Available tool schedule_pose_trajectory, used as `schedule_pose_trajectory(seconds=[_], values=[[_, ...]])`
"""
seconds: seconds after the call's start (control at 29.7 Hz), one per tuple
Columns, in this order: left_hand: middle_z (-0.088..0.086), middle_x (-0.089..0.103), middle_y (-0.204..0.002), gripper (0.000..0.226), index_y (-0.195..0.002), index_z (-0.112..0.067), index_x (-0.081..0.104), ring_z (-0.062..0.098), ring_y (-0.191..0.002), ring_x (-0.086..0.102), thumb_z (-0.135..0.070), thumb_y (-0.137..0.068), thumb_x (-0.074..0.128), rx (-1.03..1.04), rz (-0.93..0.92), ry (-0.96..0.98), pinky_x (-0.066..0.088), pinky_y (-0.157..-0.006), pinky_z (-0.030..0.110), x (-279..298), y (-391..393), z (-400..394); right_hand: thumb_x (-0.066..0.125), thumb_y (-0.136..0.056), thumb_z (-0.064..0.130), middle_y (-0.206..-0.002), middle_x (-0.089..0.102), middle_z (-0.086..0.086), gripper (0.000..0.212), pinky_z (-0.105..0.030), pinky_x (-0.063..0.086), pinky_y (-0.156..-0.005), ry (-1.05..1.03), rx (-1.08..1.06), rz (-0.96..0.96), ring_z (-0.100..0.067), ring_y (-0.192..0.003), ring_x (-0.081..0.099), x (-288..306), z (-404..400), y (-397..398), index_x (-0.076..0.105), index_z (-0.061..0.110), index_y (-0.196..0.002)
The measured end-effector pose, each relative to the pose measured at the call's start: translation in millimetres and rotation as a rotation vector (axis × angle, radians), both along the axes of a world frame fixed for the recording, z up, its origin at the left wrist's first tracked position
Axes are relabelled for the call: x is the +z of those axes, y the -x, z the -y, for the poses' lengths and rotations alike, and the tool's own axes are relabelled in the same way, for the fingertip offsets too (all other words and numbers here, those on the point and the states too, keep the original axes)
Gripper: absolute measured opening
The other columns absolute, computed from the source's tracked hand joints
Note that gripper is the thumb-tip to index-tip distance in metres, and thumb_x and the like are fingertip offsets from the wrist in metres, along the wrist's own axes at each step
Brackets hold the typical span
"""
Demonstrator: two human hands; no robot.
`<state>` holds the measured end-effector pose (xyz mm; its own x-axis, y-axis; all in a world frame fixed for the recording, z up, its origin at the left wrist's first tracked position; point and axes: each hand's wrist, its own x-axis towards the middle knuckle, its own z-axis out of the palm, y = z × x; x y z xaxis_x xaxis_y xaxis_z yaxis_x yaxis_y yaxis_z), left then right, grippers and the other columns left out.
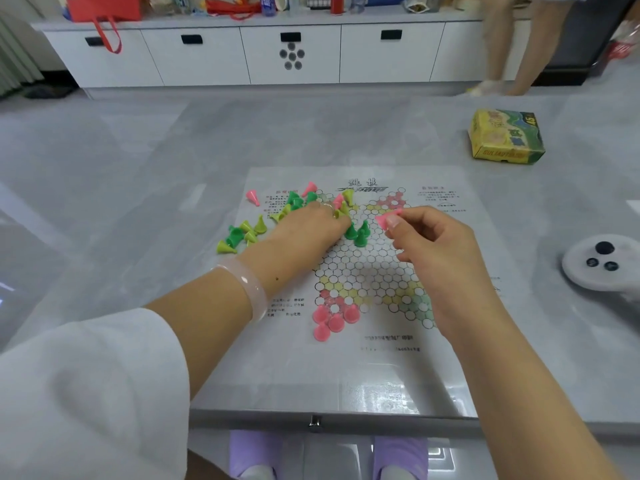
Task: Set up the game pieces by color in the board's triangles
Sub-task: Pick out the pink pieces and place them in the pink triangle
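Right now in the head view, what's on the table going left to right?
Yellow-green and green pile → left hand → green pair → right hand pinching a pink piece → box → white controller.

The board (349, 271) is lying on the table (138, 161). A pile of pieces (249, 233) is sitting on its left side. A box (506, 137) is sitting behind it, to the right.
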<state>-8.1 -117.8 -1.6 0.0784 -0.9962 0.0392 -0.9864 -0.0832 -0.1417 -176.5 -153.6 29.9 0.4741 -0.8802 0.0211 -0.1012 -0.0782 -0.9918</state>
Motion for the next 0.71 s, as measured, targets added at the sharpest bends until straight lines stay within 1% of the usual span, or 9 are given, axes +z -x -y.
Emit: schedule_pose_trajectory(seconds=[0.07, 0.13, 0.24, 0.3, 0.47, 0.54, 0.61, 0.64, 0.71], values=[[0.008, 0.052, -0.104, 0.038, -0.118, -0.011, 0.049, 0.015, -0.082, 0.038, 0.005, -0.083, 0.053, -0.003, -0.032, 0.008, 0.042, -0.072, 0.026, 0, -1, -2, 0.064, -0.083, 0.025, -0.069, 0.063, 0.014, 0.006, -0.014, 0.047, -0.067, 0.001, 0.0, -0.002, 0.008, -0.062, 0.055, 0, 0, 0, 0.066, 0.028, -0.078], [0.007, 0.052, -0.104, 0.032, -0.112, -0.01, 0.054, 0.017, -0.085, 0.047, 0.004, -0.083, 0.053, -0.021, -0.089, 0.026, 0.043, -0.072, 0.027, 0, -3, -2, 0.064, -0.083, 0.024, -0.069, 0.063, 0.013, 0.005, -0.016, 0.048, -0.068, -0.004, -0.002, -0.003, 0.007, -0.063, 0.055, 0, 1, 0, 0.067, 0.026, -0.079], [0.006, 0.055, -0.113, 0.027, -0.113, -0.011, 0.06, 0.022, -0.1, 0.054, -0.003, -0.087, 0.052, 0.002, -0.253, 0.085, 0.044, -0.085, 0.03, 5, -7, -4, 0.064, -0.082, 0.025, -0.07, 0.063, 0.014, 0.004, -0.018, 0.048, -0.069, -0.002, -0.007, -0.006, 0.003, -0.066, 0.056, -1, 2, 0, 0.067, 0.027, -0.079], [0.005, 0.056, -0.114, 0.024, -0.11, -0.01, 0.062, 0.016, -0.099, 0.054, -0.006, -0.088, 0.052, 0.046, -0.374, 0.148, 0.041, -0.088, 0.023, 12, -8, -7, 0.064, -0.082, 0.026, -0.071, 0.063, 0.013, 0.005, -0.019, 0.048, -0.069, -0.003, -0.006, -0.004, 0.0, -0.068, 0.056, 0, 2, 0, 0.066, 0.028, -0.078], [-0.01, 0.054, -0.091, 0.01, -0.093, -0.022, 0.061, -0.005, -0.057, 0.057, -0.014, -0.088, 0.057, 0.269, -0.799, 0.302, 0.044, -0.055, 0.003, 32, -4, -16, 0.063, -0.083, 0.025, -0.07, 0.063, 0.012, 0.008, -0.019, 0.048, -0.069, -0.007, -0.001, -0.003, 0.0, -0.068, 0.056, 1, 0, -1, 0.065, 0.029, -0.075], [-0.011, 0.057, -0.084, 0.009, -0.095, -0.02, 0.062, -0.006, -0.051, 0.056, -0.016, -0.088, 0.059, 0.375, -0.96, 0.339, 0.046, -0.055, 0.004, 33, -7, -19, 0.063, -0.083, 0.025, -0.071, 0.063, 0.012, 0.007, -0.02, 0.048, -0.07, -0.006, 0.0, -0.004, -0.002, -0.068, 0.056, 0, 0, -1, 0.065, 0.029, -0.077], [-0.005, 0.061, -0.09, 0.01, -0.095, -0.016, 0.063, 0.004, -0.063, 0.058, -0.013, -0.087, 0.058, 0.503, -1.265, 0.397, 0.053, -0.066, 0.014, 33, -10, -22, 0.063, -0.083, 0.025, -0.072, 0.063, 0.012, 0.006, -0.019, 0.048, -0.07, -0.006, 0.002, -0.005, -0.001, -0.069, 0.056, 0, -1, -1, 0.065, 0.028, -0.078], [-0.001, 0.062, -0.088, 0.009, -0.093, -0.014, 0.063, 0.008, -0.064, 0.056, -0.011, -0.088, 0.057, 0.569, -1.492, 0.438, 0.053, -0.063, 0.017, 34, -12, -24, 0.063, -0.083, 0.025, -0.072, 0.063, 0.012, 0.007, -0.019, 0.048, -0.07, -0.003, 0.004, -0.005, -0.002, -0.069, 0.056, 0, -1, -2, 0.065, 0.028, -0.078], [0.003, 0.062, -0.076, 0.01, -0.091, -0.01, 0.061, 0.007, -0.055, 0.051, -0.006, -0.09, 0.051, 0.675, -2.019, 0.544, 0.046, -0.047, 0.012, 36, -13, -32, 0.063, -0.084, 0.025, -0.073, 0.064, 0.012, 0.007, -0.019, 0.047, -0.07, -0.001, 0.004, -0.01, -0.002, -0.07, 0.057, 0, -1, -3, 0.065, 0.028, -0.078]])
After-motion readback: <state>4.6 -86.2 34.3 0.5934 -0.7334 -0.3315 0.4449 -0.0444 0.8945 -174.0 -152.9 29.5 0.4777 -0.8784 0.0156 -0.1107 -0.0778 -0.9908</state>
